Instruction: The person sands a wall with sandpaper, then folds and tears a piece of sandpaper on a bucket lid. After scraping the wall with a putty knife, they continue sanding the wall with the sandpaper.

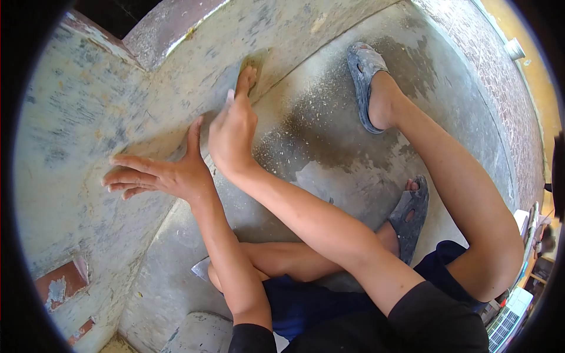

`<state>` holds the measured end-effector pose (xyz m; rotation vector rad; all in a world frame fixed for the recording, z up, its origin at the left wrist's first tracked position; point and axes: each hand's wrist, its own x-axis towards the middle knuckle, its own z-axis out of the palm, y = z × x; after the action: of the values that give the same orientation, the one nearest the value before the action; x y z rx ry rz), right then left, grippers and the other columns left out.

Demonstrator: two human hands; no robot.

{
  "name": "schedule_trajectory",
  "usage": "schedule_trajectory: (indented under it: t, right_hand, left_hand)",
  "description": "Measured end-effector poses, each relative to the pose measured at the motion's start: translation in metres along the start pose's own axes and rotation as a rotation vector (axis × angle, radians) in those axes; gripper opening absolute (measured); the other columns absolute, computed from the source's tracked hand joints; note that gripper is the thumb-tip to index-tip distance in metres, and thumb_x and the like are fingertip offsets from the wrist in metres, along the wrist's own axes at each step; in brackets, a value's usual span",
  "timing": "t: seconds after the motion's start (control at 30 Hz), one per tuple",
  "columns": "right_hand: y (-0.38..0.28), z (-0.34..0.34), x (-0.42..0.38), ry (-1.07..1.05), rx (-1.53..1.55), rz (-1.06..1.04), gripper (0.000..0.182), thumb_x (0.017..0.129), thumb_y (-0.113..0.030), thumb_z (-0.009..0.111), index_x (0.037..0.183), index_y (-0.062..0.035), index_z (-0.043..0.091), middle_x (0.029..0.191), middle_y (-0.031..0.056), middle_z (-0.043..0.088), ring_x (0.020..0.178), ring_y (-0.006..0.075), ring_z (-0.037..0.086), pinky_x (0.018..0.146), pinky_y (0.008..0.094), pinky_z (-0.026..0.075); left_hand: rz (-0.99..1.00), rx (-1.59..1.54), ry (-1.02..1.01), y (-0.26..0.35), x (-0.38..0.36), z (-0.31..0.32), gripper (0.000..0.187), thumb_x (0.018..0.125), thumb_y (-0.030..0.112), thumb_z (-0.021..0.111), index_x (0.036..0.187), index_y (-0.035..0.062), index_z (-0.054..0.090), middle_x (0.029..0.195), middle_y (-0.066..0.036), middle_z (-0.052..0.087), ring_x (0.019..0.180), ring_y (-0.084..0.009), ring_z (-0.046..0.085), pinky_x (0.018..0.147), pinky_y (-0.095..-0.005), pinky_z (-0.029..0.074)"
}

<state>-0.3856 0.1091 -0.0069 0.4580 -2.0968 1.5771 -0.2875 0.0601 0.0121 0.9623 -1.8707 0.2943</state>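
My right hand (233,134) is closed around a scraper (254,61), with the index finger stretched along its flat blade. The blade lies against the lower part of a scuffed, patchy wall (76,194), near where the wall meets the floor. Part of the handle is hidden in my fist. Lower and to the left, my left hand (168,173) is open, its fingers spread and its fingertips right at the wall surface. Pale flakes (288,126) lie scattered over the floor beside the scraper.
The grey concrete floor (471,112) has dark damp-looking patches. My feet, in dusty sandals (366,62), are planted to the right. Reddish recesses (63,283) break the wall at lower left. A ledge (168,26) juts out at the top. Assorted items, including a pale ridged object (511,315), stand at far right.
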Motion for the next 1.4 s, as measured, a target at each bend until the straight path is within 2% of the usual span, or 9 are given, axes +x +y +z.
schedule_trajectory:
  t: [0.07, 0.2, 0.43, 0.63, 0.83, 0.97, 1.13, 1.23, 1.4]
  right_hand:
    - [0.005, -0.003, 0.011, -0.181, 0.198, 0.152, 0.062, 0.097, 0.006, 0.041, 0.152, 0.0163, 0.014, 0.154, 0.0390, 0.028, 0.139, 0.0465, 0.042, 0.119, 0.0440, 0.034]
    - [0.095, -0.001, 0.130, -0.250, 0.299, 0.783, 0.066, 0.091, 0.012, 0.044, 0.152, 0.0147, 0.019, 0.145, 0.0403, 0.040, 0.131, 0.0404, 0.052, 0.113, 0.0396, 0.042]
    - [0.041, -0.023, 0.028, -0.432, 0.155, 0.227, 0.077, 0.087, 0.014, 0.047, 0.154, 0.0140, 0.011, 0.143, 0.0381, 0.043, 0.123, 0.0379, 0.057, 0.110, 0.0407, 0.043]
    - [0.087, -0.022, 0.133, -0.356, 0.171, 0.748, 0.053, 0.088, 0.007, 0.054, 0.136, 0.0198, 0.036, 0.135, 0.0367, 0.049, 0.125, 0.0417, 0.055, 0.108, 0.0426, 0.044]
    - [0.063, -0.033, 0.070, -0.545, 0.132, 0.373, 0.080, 0.086, 0.016, 0.047, 0.155, 0.0131, 0.006, 0.159, 0.0372, 0.019, 0.143, 0.0412, 0.037, 0.120, 0.0386, 0.031]
    - [0.127, -0.024, 0.174, -0.211, 0.345, 0.903, 0.033, 0.093, 0.003, 0.051, 0.123, 0.0169, 0.049, 0.108, 0.0300, 0.065, 0.102, 0.0370, 0.068, 0.093, 0.0408, 0.056]
    - [0.112, -0.016, 0.088, -0.169, -0.292, -0.067, 0.056, 0.089, 0.006, 0.050, 0.144, 0.0134, 0.038, 0.116, 0.0314, 0.064, 0.096, 0.0390, 0.070, 0.085, 0.0408, 0.059]
    - [0.132, -0.012, 0.134, -0.259, -0.002, 0.456, 0.064, 0.083, 0.008, 0.057, 0.143, 0.0151, 0.036, 0.131, 0.0360, 0.055, 0.126, 0.0462, 0.054, 0.110, 0.0431, 0.043]
    - [0.125, -0.012, 0.139, -0.174, -0.070, 0.353, 0.067, 0.082, 0.007, 0.057, 0.145, 0.0131, 0.034, 0.122, 0.0352, 0.060, 0.118, 0.0495, 0.058, 0.104, 0.0463, 0.046]
  left_hand:
    - [0.004, 0.003, 0.018, -0.006, 0.006, 0.003, 0.151, 0.055, 0.072, 0.087, 0.161, -0.0010, 0.007, 0.162, -0.035, -0.011, 0.150, -0.0496, -0.018, 0.111, -0.0730, -0.010]
    - [0.052, 0.024, -0.014, -0.008, -0.002, 0.000, 0.155, 0.052, 0.075, 0.086, 0.161, -0.0008, 0.004, 0.162, -0.034, -0.013, 0.150, -0.0479, -0.020, 0.113, -0.0700, -0.012]
    - [-0.005, 0.053, 0.003, 0.001, 0.004, 0.001, 0.156, 0.052, 0.075, 0.085, 0.161, -0.0002, 0.003, 0.162, -0.034, -0.013, 0.151, -0.0463, -0.019, 0.113, -0.0695, -0.012]
    - [-0.004, 0.007, -0.005, 0.001, 0.004, 0.001, 0.156, 0.052, 0.075, 0.085, 0.161, 0.0014, 0.002, 0.162, -0.033, -0.015, 0.151, -0.0447, -0.021, 0.113, -0.0674, -0.016]
    - [0.035, 0.046, 0.003, -0.001, 0.005, 0.000, 0.158, 0.050, 0.068, 0.091, 0.162, 0.0074, -0.002, 0.164, -0.030, -0.016, 0.151, -0.0453, -0.020, 0.111, -0.0737, -0.009]
    - [0.045, 0.031, -0.004, -0.004, 0.004, -0.001, 0.159, 0.050, 0.069, 0.091, 0.162, 0.0060, -0.003, 0.164, -0.030, -0.017, 0.151, -0.0451, -0.022, 0.112, -0.0725, -0.011]
    - [0.019, 0.024, 0.025, 0.001, 0.005, 0.004, 0.155, 0.053, 0.074, 0.086, 0.161, 0.0013, 0.002, 0.163, -0.032, -0.014, 0.151, -0.0437, -0.023, 0.113, -0.0669, -0.018]
    - [0.043, 0.033, 0.009, -0.003, 0.004, 0.001, 0.156, 0.052, 0.074, 0.086, 0.161, 0.0006, 0.002, 0.163, -0.032, -0.014, 0.151, -0.0434, -0.023, 0.113, -0.0666, -0.017]
    - [0.002, 0.035, 0.004, 0.003, 0.005, 0.001, 0.157, 0.051, 0.074, 0.086, 0.160, -0.0009, 0.001, 0.163, -0.032, -0.015, 0.151, -0.0428, -0.023, 0.114, -0.0657, -0.017]
